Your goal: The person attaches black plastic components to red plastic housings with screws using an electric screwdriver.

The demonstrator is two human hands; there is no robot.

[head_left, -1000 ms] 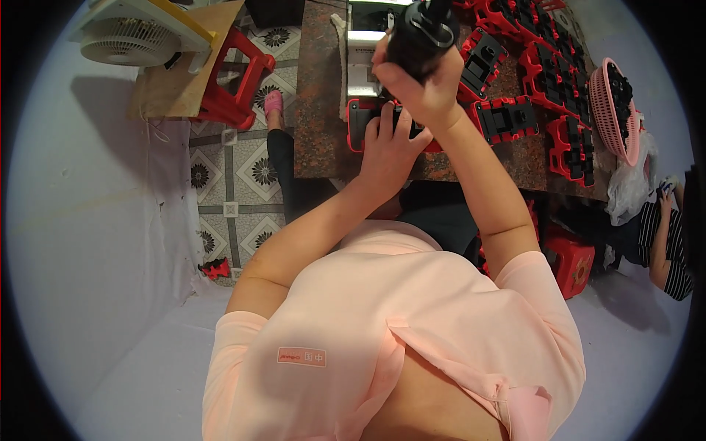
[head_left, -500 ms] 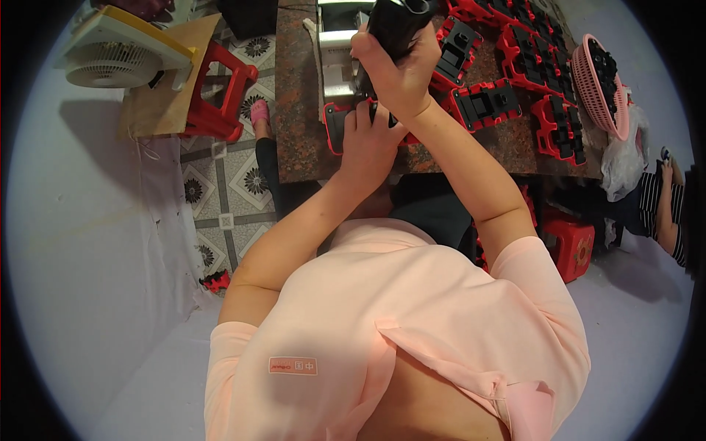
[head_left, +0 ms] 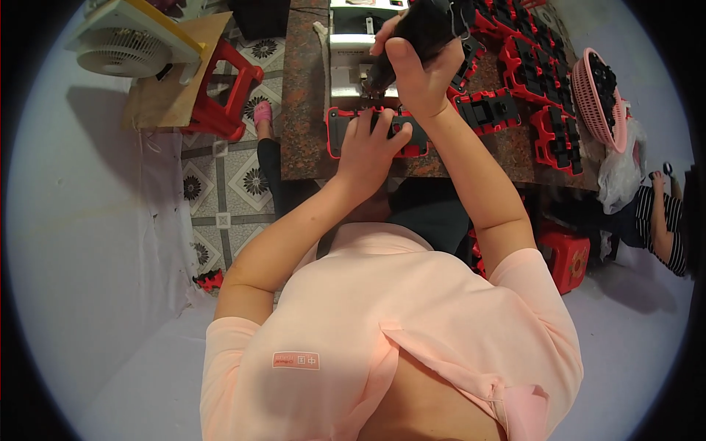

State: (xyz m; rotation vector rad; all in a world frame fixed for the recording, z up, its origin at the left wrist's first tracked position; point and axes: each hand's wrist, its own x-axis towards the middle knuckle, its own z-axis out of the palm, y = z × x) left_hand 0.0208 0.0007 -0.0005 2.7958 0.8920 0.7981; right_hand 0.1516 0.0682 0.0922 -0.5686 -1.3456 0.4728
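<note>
- Housing [head_left: 339, 135]: it lies at the upper centre of the frame, along the near edge of the surface [head_left: 302, 121]; a push toward the bottom of the frame could tip it over that edge.
- Left hand [head_left: 368, 151]: fingers spread over the housing's middle; whether they grip it or only press, I cannot tell. Uneven pressure could let it twist.
- Right hand [head_left: 432, 82]: wrapped around the black tool [head_left: 421, 35], whose tip slants down to the left, near the silver box [head_left: 348, 51]. Contact there cannot be made out.
- A slip of that tip could catch the left fingers, since they are just below it.
- Neighbouring housing [head_left: 494, 110], upper right of centre: close beside the right wrist, so an outward swing could knock it askew.
</note>
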